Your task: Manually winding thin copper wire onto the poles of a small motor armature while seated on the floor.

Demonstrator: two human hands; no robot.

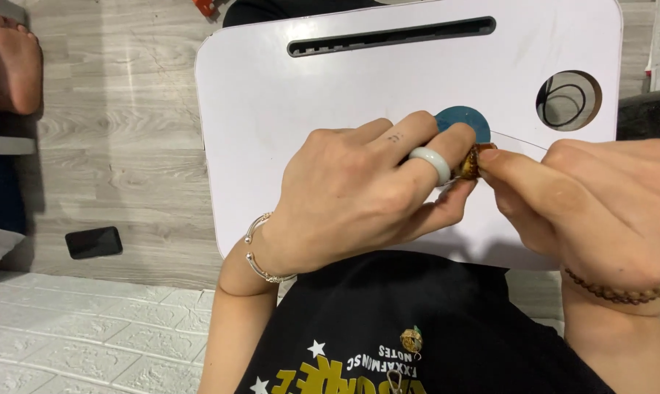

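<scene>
My left hand [359,197] pinches a small brown bead [468,162] between its fingers [454,142], closed tight on it. My right hand [600,211] meets it from the other side, its fingers [501,162] narrow and touching the bead, gripping a thin clear thread [519,140] that runs out past them to the right. I see a pale ring [432,162] on one left finger, just beside the bead. Just beyond the fingers a teal disc [465,118] lies on the white surface [271,109], partly hidden by them. Farther out, a long slot [392,36] crosses the surface, and a round hole [569,101] sits beyond my right hand. Well apart to the left, a dark phone [93,242] lies on the floor [125,109].
</scene>
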